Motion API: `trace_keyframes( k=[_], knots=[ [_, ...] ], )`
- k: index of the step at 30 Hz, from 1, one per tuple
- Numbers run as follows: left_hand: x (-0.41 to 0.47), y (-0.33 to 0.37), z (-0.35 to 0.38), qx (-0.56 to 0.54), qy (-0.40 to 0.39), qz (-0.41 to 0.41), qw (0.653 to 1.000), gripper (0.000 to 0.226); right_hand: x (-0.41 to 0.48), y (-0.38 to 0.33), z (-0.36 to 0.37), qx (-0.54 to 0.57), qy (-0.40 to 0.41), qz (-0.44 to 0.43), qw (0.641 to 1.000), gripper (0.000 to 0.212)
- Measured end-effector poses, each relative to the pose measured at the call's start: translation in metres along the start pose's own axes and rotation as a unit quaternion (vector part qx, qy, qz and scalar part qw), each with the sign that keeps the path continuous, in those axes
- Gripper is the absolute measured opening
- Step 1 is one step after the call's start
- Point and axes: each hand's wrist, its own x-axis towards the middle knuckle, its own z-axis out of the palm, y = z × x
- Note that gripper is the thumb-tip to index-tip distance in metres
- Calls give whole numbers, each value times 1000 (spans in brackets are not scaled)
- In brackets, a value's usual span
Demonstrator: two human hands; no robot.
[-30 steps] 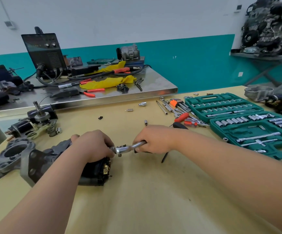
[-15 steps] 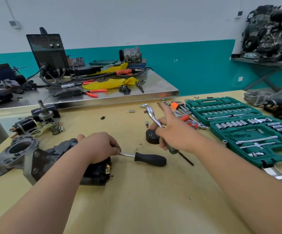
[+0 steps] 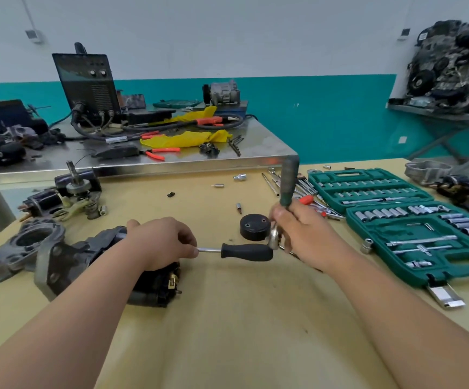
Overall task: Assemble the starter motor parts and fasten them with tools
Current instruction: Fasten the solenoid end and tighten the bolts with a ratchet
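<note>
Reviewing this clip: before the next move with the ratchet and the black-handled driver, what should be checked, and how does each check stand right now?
1. Motor steadied: the left hand holds the starter motor down on the table. Ok.
2. Driver tip on a fastener: the driver shaft runs under the left hand's fingers, so the tip is hidden. Cannot tell.
3. Ratchet grip: the right hand grips the ratchet, handle upright. Ok.
4. Ratchet head mated with the driver's handle end: the two meet there, but the coupling is hidden. Cannot tell.
5. Swing room: the black round cap lies just behind the ratchet head, probably in the way. Not ok.
</note>
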Motion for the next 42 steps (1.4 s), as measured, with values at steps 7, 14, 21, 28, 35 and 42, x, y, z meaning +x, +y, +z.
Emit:
trace_keyframes(
  k=[7,14,21,28,35,42],
  knots=[
    [-2,-1,0,-5,1,2,1000,14,5,15,-5,58,-16,75,995,31],
    [-4,-2,0,-9,3,7,1000,14,7,26,4,-9,-65,65,996,38],
    [-4,-3,1,-16,5,5,1000,13,5,25,8,-20,-10,55,998,42],
    [-4,-2,1,-6,13,-7,1000,14,9,21,11,-45,14,102,994,41],
    [-5,-4,1,-3,12,-15,1000,14,28,13,11,117,-56,233,964,33],
    [-6,-8,0,-8,12,-37,999,13,21,15,12,164,-115,234,951,30]
  ],
)
